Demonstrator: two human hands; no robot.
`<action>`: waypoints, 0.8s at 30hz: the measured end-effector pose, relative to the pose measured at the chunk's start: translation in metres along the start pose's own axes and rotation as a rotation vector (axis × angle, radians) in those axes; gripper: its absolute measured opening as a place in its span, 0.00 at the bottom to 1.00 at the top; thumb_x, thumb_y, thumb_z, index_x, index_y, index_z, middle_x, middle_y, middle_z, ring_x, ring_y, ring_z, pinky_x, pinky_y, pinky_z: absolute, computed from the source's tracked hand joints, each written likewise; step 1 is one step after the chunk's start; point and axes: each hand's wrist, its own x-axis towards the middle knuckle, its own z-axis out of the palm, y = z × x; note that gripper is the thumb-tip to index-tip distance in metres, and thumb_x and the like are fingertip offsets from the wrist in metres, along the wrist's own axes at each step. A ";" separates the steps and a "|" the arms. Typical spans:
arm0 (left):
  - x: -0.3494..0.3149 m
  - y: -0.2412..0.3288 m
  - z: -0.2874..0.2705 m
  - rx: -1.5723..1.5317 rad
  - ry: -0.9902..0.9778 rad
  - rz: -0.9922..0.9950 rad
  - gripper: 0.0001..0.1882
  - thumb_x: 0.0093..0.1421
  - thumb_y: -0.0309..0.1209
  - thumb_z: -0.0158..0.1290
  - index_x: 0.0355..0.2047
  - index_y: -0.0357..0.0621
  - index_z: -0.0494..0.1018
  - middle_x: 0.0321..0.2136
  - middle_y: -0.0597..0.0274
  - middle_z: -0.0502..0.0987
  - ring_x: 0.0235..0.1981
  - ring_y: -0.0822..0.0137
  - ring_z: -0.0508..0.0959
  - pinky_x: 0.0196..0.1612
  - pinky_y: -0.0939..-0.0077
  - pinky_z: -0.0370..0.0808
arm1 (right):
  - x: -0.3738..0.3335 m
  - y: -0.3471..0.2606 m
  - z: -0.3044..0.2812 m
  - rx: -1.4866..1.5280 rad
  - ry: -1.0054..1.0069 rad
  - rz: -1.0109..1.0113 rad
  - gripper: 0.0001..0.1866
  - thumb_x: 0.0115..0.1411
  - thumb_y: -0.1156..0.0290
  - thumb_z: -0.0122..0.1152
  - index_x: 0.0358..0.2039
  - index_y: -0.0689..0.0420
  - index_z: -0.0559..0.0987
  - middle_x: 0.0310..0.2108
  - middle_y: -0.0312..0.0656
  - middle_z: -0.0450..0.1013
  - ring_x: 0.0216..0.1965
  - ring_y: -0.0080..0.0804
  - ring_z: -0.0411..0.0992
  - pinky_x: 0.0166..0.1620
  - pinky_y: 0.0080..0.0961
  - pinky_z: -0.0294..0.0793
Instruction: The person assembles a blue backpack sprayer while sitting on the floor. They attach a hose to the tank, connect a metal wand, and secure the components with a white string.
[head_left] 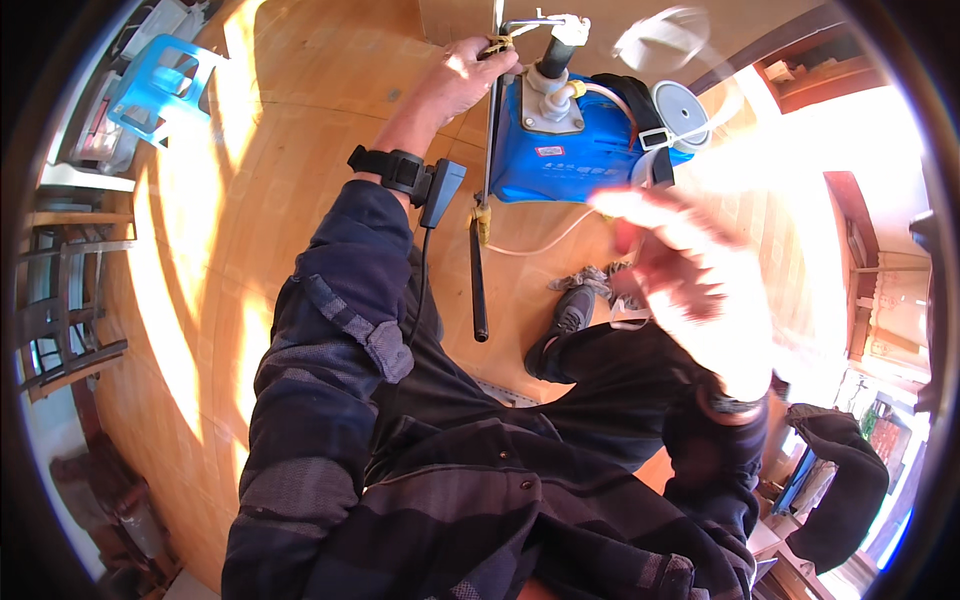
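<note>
A blue backpack sprayer tank [570, 150] lies on the floor ahead of me, with a white pump fitting [552, 105] and a grey round lid [680, 110]. Along its left side runs a thin metal rod [490, 150] with a long black grip [478, 285] at the near end and yellowish wrapping. My left hand [465, 80] is closed around the rod's upper part, beside a yellowish tie. A pale hose [545, 243] curves below the tank. My right hand [695, 280] hovers on the near right of the tank, smeared by motion and overexposed; whether it holds anything is unclear.
My shoe [570, 320] rests on the wooden floor [300, 130] beside a crumpled grey cloth [592, 280]. A light-blue plastic stool [160, 90] stands far left, above dark chairs [70, 300]. A dark garment [845, 480] hangs at right. Strong sunlight washes out the right side.
</note>
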 end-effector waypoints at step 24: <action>0.010 -0.023 -0.017 -0.117 0.040 0.245 0.24 0.73 0.35 0.57 0.66 0.41 0.72 0.56 0.58 0.81 0.57 0.67 0.80 0.60 0.74 0.79 | 0.083 0.084 0.126 -0.489 0.373 -0.307 0.18 0.64 0.73 0.65 0.54 0.57 0.75 0.37 0.46 0.76 0.33 0.45 0.80 0.33 0.36 0.80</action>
